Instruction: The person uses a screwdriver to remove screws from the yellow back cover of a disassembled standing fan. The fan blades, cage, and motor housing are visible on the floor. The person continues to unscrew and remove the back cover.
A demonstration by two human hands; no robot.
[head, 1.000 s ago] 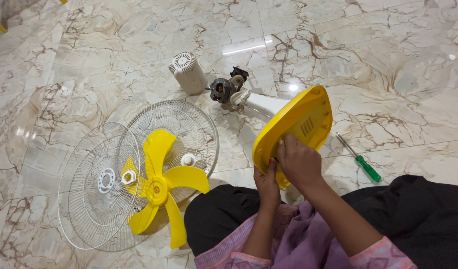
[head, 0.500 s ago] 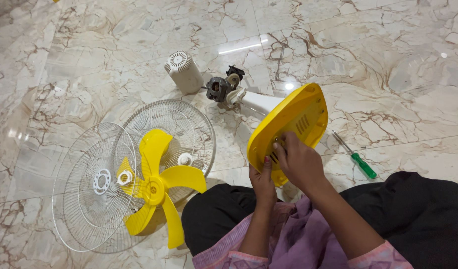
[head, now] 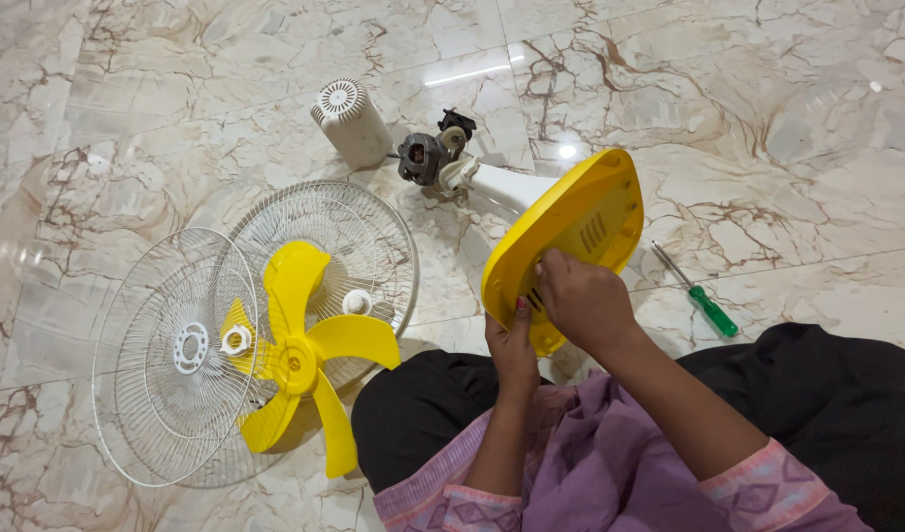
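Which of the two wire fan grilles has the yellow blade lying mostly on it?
The right-hand grille, nearer the hands; the yellow blade sits mostly over it, while the left-hand grille shows its white centre ring.

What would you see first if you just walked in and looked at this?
First the big yellow fan base, tipped up in the middle, with the right hand on its underside and the left hand at its lower edge. Next the yellow fan blade lying on two white wire grilles on the marble floor at the left. A green-handled screwdriver lies to the right, and the bare motor sits behind the base.
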